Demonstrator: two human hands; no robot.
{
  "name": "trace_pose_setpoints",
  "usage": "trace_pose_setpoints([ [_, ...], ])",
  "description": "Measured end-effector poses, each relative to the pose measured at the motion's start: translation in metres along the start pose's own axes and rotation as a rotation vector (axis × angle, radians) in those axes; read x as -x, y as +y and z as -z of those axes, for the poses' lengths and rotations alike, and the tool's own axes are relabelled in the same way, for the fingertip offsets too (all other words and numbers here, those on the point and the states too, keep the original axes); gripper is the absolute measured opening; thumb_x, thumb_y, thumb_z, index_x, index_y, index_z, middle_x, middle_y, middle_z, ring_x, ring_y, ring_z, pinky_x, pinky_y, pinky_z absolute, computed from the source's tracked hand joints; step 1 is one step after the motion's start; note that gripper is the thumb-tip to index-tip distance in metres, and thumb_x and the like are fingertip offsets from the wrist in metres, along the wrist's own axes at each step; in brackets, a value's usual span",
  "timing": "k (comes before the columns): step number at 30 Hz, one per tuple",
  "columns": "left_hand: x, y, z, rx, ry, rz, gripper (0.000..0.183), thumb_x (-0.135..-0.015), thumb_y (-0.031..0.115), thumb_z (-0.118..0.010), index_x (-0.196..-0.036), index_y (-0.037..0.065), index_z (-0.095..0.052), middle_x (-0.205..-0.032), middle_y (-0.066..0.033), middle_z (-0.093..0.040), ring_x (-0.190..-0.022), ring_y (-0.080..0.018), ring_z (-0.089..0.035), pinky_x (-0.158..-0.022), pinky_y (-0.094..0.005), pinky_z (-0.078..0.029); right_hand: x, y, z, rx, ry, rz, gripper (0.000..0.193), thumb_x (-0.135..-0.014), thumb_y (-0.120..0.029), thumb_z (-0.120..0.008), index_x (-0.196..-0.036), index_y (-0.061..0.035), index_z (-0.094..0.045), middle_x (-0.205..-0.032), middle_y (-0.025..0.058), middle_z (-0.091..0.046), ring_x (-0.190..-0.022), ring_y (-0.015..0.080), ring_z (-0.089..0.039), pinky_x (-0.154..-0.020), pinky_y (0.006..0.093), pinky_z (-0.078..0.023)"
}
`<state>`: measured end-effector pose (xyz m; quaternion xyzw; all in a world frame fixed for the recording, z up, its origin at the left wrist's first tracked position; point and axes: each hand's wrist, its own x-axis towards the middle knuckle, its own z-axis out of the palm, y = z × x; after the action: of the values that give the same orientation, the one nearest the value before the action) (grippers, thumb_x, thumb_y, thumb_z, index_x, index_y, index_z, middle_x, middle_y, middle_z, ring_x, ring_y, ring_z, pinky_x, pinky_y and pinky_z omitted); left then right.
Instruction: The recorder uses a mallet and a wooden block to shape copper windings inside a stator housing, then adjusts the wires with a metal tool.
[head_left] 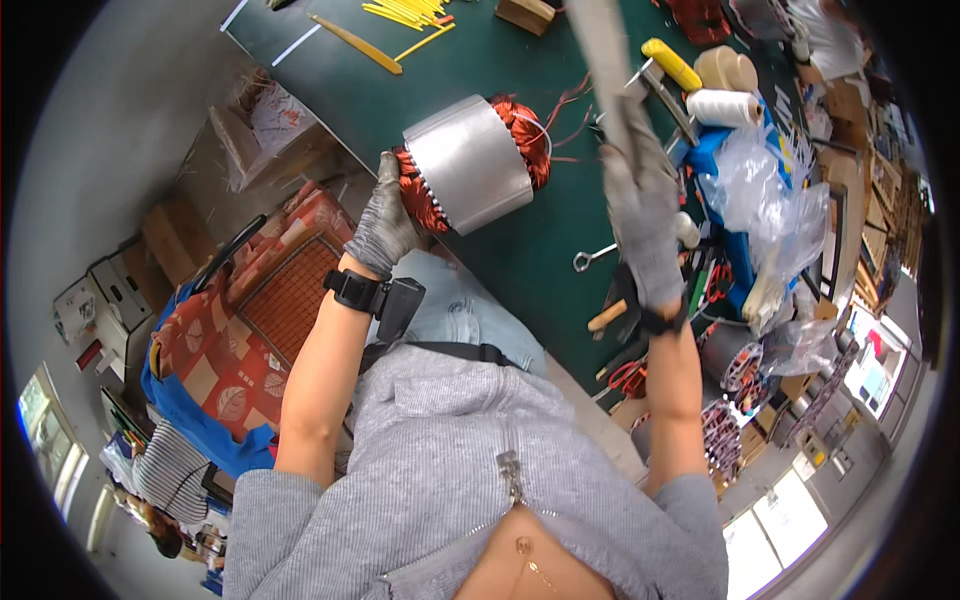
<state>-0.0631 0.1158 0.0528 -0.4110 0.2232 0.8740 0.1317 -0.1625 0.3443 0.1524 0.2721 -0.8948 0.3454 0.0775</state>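
Observation:
A motor stator (469,163) with a silvery cylindrical core and red-brown copper windings at both ends lies tilted on the green table. My left hand (386,228), in a grey glove, grips the winding at its near left end. Farther right, over the tools, is my right hand (645,225), also gloved and smeared by motion. It is closed around a long, pale, flat stick (600,55) that reaches to the top edge; blur hides what kind it is. Loose red lead wires (572,115) stick out from the stator's far end.
Yellow strips (405,12) and a pointed flat stick (355,43) lie at the far left of the green table (500,60). A wooden block (525,14), white thread spool (724,108), wrench (592,259) and red-handled scissors (628,377) lie around. A patterned chair (235,340) stands left.

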Motion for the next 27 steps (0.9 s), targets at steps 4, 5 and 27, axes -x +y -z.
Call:
trace_pose_setpoints([
  [4,-0.010,0.006,-0.005,0.027,0.058,0.044,0.060,-0.087,0.063,-0.042,-0.122,0.014,-0.052,-0.119,-0.0059,-0.058,-0.111,-0.0242,-0.054,-0.096,-0.0482,-0.042,0.055,-0.007,-0.043,-0.074,0.024,-0.055,0.052,-0.089,-0.019,-0.050,-0.138,-0.0139,-0.035,-0.116,0.0211,-0.057,-0.080,0.0349,-0.064,-0.068,0.0362,-0.053],
  [5,-0.011,0.008,-0.010,0.035,0.075,0.055,0.056,-0.089,0.058,-0.044,-0.121,0.013,-0.053,-0.119,-0.0056,-0.059,-0.112,-0.0243,-0.054,-0.097,-0.0455,-0.041,0.047,0.006,-0.047,-0.061,-0.051,-0.165,0.050,-0.090,-0.021,-0.049,-0.137,-0.0148,-0.037,-0.113,0.0215,-0.058,-0.075,0.0353,-0.064,-0.066,0.0381,-0.052],
  [27,-0.058,0.050,0.007,0.137,0.110,-0.047,0.034,-0.092,0.035,-0.045,-0.105,0.007,-0.059,-0.104,-0.0104,-0.064,-0.095,-0.0256,-0.060,-0.091,-0.0405,-0.046,-0.025,0.015,-0.028,0.028,-0.295,-0.367,0.048,-0.092,-0.028,-0.048,-0.138,-0.0256,-0.037,-0.062,0.0144,-0.059,-0.053,0.0332,-0.058,-0.050,0.0417,-0.046],
])
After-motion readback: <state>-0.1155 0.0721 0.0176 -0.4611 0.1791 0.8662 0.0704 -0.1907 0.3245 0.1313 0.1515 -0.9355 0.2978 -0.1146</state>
